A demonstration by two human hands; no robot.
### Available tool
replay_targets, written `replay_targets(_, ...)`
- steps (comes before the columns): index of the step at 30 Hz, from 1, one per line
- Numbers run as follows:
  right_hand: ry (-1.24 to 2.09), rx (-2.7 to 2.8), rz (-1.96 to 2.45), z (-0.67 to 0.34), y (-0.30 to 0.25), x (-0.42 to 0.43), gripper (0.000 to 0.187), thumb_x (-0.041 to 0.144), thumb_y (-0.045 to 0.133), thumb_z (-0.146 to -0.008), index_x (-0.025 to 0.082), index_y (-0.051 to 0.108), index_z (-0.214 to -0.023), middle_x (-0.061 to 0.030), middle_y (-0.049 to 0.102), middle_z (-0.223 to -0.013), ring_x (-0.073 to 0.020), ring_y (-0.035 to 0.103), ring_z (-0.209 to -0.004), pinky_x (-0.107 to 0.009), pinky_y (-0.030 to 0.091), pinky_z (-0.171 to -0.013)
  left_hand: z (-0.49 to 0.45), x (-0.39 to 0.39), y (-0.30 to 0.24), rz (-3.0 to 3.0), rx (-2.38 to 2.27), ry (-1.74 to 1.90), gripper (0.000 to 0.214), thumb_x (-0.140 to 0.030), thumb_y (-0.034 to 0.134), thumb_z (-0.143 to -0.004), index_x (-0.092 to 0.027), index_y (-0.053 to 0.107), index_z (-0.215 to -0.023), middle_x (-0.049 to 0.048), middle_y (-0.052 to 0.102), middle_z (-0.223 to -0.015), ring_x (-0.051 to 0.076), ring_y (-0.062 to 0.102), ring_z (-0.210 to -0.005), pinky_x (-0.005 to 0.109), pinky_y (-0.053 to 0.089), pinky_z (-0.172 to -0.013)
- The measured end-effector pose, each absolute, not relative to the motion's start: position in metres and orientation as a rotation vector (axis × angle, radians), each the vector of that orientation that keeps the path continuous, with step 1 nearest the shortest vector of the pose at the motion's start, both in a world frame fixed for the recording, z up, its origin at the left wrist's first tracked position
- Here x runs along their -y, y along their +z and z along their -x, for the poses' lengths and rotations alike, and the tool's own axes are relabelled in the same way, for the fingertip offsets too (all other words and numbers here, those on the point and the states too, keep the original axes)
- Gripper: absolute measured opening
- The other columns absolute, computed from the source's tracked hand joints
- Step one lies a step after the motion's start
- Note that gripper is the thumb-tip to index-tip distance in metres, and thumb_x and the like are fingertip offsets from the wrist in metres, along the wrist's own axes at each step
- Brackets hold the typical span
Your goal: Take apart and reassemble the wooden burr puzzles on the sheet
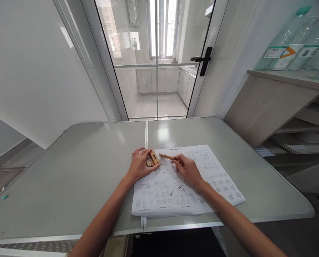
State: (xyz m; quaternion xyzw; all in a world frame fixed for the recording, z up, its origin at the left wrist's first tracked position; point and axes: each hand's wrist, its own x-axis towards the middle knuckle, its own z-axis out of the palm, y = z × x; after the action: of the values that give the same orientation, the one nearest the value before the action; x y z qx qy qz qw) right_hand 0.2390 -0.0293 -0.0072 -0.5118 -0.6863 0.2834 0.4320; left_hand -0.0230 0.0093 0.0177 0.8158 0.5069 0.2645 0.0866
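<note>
1. Glass-paned door (156,43) stands ahead, well beyond the fingers of both hands; clear bottles (282,51) rest on a shelf, far to the right of the right fingers. Pale table (100,175) lies under both forearms.
2. Left hand (139,165): fingers curl over the far and left sides of a wooden block (153,159), thumb along its near edge. Grip is moderately narrow, with the block between.
3. Right hand (187,171): fingertips pinch one end of a slim wooden stick (166,156). Its other end extends leftward from the fingers, close to the block; contact cannot be confirmed.
4. Step in hand, as judged: block steadied by the left fingers, stick held near it by the right. Next move seems to call for a steady left hold and fine control of the stick's free end.
5. Block appearance: tan, squarish, with an elongated slot and a recess beside the left fingers containing dark and metallic-looking parts, too small to identify. Stick: tan, short, a darker patch partway along.
6. Printed sheet (164,182) extends beneath and nearer than the fingers; small dark marks, nature uncertain.
</note>
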Motion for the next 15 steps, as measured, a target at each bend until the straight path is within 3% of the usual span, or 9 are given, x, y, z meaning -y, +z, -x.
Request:
replay_targets(5, 0.322, 1.985, 1.247, -0.224, -0.009, 0.018, 0.031, 0.041, 0.046, -0.109, 0.024, 0.070, -0.104, -0.0073, 0.078, -0.085, -0.0202, 0.066, -0.062, -0.030, 0.039, -0.058, 0.028, -0.012, 0.019, -2.379, -1.440, 0.766, 0.071, -0.057, 0.083, -0.075, -0.024, 0.062, -0.134, 0.0121, 0.069, -0.132, 0.040, 0.050, -0.138, 0.058, 0.039, -0.113)
replay_targets(15, 0.187, 2.124, 1.164, -0.198, -0.014, 0.010, 0.020, 0.026, 0.053, -0.108, 0.024, 0.072, -0.105, -0.0085, 0.078, -0.094, -0.0180, 0.067, -0.071, -0.029, 0.034, -0.061, 0.035, -0.011, 0.017, -2.339, -1.410, 0.819, 0.086, -0.057, 0.084, -0.075, -0.026, 0.052, -0.149, 0.0130, 0.067, -0.135, 0.039, 0.053, -0.136, 0.055, 0.045, -0.111)
